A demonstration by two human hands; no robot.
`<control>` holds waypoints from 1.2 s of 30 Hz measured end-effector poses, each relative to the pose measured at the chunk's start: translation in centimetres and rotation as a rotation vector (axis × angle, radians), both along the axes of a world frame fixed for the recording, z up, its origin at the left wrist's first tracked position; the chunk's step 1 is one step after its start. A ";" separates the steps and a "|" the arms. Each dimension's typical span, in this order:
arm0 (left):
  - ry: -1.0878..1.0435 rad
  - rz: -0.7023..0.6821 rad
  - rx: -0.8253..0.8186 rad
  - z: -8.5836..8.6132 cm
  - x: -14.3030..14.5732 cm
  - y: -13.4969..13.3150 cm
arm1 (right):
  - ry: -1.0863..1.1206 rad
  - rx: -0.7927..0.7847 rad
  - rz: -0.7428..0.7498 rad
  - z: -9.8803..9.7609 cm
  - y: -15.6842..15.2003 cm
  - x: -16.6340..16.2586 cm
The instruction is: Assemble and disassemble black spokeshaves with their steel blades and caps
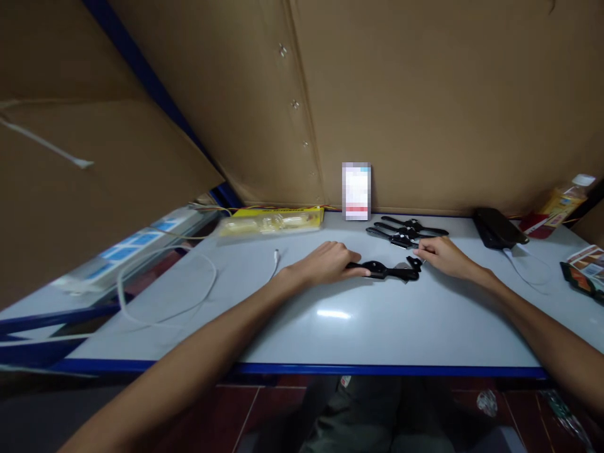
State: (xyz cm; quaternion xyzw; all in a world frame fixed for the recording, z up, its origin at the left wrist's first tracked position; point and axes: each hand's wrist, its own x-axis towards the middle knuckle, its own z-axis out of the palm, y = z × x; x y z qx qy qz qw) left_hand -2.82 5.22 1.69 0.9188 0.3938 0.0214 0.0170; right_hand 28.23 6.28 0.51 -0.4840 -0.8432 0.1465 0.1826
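My left hand is closed round one handle of a black spokeshave, which lies crosswise just above or on the white table. At its far handle sits a small black cap-like piece, with a bit of metal plate showing below. My right hand is pinched above that piece; what its fingertips hold is too small to make out. Right behind it, several more black spokeshaves lie in a cluster, the nearest spokeshave reaching toward the right fingertips.
A phone with a lit screen leans on the cardboard wall. A plastic-wrapped yellow package lies back left, beside a white cable. To the right are a black power bank or phone, a bottle and a printed packet.
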 end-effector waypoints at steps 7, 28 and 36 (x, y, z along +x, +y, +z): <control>-0.053 0.166 0.095 -1.3 -2.3 3.2 | -0.020 0.190 -0.204 0.0 1.0 1.5; -0.115 0.146 0.054 -1.2 -3.7 4.4 | -0.344 0.036 -0.085 1.0 1.7 3.8; -0.131 0.093 0.068 -1.4 -3.9 4.6 | -0.340 0.020 -0.006 1.1 1.1 3.7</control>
